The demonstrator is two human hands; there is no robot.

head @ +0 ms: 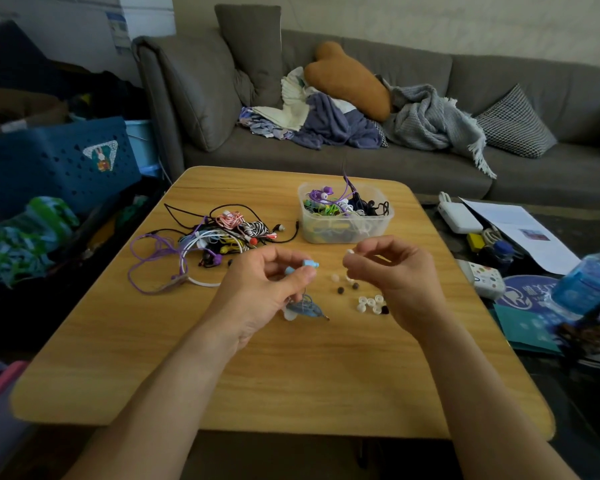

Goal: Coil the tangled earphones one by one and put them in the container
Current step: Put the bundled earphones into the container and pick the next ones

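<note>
Now I'm pinching a blue earbud [310, 264] in left hand [260, 292], white tip [350, 252] in right hand [395, 275]; refitting, then coiling.

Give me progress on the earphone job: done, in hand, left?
Done: several coiled earphones sit in the clear container. In hand: the left hand pinches a light blue earbud, its cable bunched below; the right hand pinches a white ear tip. Left: the tangled pile on the table, plus loose ear tips.
</note>
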